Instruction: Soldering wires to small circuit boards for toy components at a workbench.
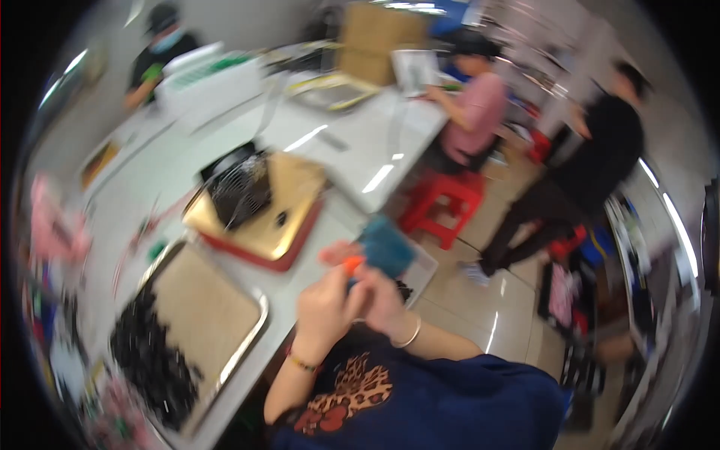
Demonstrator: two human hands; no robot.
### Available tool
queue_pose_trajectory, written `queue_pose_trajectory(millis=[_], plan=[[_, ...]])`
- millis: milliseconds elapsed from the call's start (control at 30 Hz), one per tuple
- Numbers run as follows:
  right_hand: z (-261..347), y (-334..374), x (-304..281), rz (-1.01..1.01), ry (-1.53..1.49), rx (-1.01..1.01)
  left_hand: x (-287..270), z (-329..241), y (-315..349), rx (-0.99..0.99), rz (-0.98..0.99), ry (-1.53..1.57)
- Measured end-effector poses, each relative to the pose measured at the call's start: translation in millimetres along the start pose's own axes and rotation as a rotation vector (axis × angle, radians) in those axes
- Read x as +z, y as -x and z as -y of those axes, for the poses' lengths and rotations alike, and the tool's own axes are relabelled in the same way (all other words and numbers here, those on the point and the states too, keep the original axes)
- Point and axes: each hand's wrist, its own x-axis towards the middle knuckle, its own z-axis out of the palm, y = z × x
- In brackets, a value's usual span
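My left hand point(326, 306) and my right hand point(381, 301) meet in front of my body, both closed, at the table's near right edge. A small, bright orange thing point(353, 263) shows between their fingers, with a bit of blue below it; blur hides its kind. Just beyond my right hand is a teal, flat-sided thing point(388, 248), at a pale bin point(425, 271) beside the table. To the left of my hands lies a metal tray point(259, 319) with a heap of small black pieces point(154, 360) along its left side.
A gold tray with a red edge point(289, 259) holds a black, mesh-like part point(240, 184) and a small black piece point(282, 219). Red stools point(450, 202) stand right of the white table point(330, 142). One person sits there, another walks along the aisle, a third works far left.
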Motion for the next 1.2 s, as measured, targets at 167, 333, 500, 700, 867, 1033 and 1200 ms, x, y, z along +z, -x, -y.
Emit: queue_pose_trajectory(millis=[167,333,500,700,867,1033,1200], plan=[[-0.2,-16.4,-29.6,0.179,0.023,-0.125,9.8,9.1,5.4,0.041,-0.132,0.079],[37.4,-38.1,-49.2,0.299,0.165,-0.327,-89.8,-12.6,46.9,-0.086,0.505,0.043],[52.0,-55.6,-70.9,0.417,0.052,-0.269,-197.3,-24.8,81.2,-0.130,0.634,0.474],[46.1,-64.9,-78.7,0.364,0.036,-0.182,-208.8,8.9,95.6,-0.558,-0.043,-0.600],[44.1,-68.7,-92.3,0.340,0.181,-0.217,-188.9,33.2,93.4,-0.836,0.135,-0.847],[47.8,-74.0,-97.1,0.359,0.246,-0.217,-169.5,44.4,86.3,-0.858,0.001,-0.641],[45.6,-90.7,-98.8,0.373,0.229,-0.197,-128.1,64.7,61.9,-0.910,-0.176,-0.279]])
